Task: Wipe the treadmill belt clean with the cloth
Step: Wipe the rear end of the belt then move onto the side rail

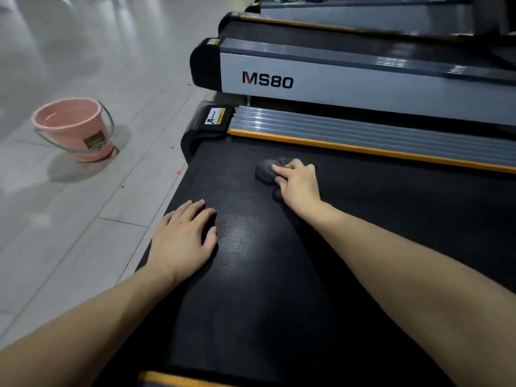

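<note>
The black textured treadmill belt (251, 289) fills the middle of the view. A small crumpled dark grey cloth (266, 170) lies on the belt near its far side rail. My right hand (300, 184) lies on top of the cloth, fingers curled over it and pressing it onto the belt. My left hand (183, 236) rests flat on the belt near its rear end, fingers straight and together, holding nothing.
A grey ribbed side rail with an orange strip (363, 148) borders the belt's far side. Another treadmill marked MS80 (268, 79) stands beyond it. A pink bucket (75, 127) sits on the grey tiled floor to the left.
</note>
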Motion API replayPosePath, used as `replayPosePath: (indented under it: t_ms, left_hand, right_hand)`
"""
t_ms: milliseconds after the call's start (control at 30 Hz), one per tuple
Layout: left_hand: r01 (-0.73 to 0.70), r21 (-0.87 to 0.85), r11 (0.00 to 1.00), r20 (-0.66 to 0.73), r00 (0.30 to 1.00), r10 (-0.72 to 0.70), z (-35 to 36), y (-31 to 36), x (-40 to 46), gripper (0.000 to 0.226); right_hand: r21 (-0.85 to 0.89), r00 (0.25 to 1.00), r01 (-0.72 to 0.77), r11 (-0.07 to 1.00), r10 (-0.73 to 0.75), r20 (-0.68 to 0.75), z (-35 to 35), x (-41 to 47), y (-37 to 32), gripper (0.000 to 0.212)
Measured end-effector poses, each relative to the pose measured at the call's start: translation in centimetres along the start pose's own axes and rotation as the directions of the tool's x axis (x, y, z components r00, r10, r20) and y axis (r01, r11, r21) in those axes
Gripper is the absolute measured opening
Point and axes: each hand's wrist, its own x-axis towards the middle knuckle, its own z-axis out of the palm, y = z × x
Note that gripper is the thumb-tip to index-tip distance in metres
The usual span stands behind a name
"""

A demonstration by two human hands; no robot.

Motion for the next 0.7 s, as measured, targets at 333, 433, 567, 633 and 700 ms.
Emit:
replayPosePath:
  t_ms: [333,433,567,633,700]
  left_hand:
    - [0.027,-0.026,0.999,-0.077,0.997,-0.029,0.6,0.1,-0.2,0.043]
    - [0.033,-0.022,0.999,-0.079,0.996,-0.035,0.5,0.3,-0.2,0.044]
    - [0.03,-0.016,0.999,-0.094,0.995,-0.032,0.8,0.3,-0.2,0.042]
    - [0.031,-0.016,0.999,-0.096,0.995,-0.033,0.8,0.2,0.0,0.042]
    - [0.034,-0.012,0.999,-0.082,0.996,-0.035,0.9,0.3,0.1,0.041]
  right_hand:
    - [0.186,0.792,0.553,0.812,-0.582,0.185,-3.9,-12.1,-2.2,0.032]
    - [0.066,0.817,0.559,0.827,-0.562,0.129,-1.6,-4.6,-0.8,0.029]
    - [0.021,0.998,-0.058,0.998,0.058,-0.004,2.6,5.0,-0.3,0.026]
    - [0.027,0.982,-0.19,0.981,0.191,-0.006,3.6,4.8,-1.0,0.027]
    - [0.004,1.0,0.006,1.0,-0.006,0.03,3.1,2.1,-2.0,0.028]
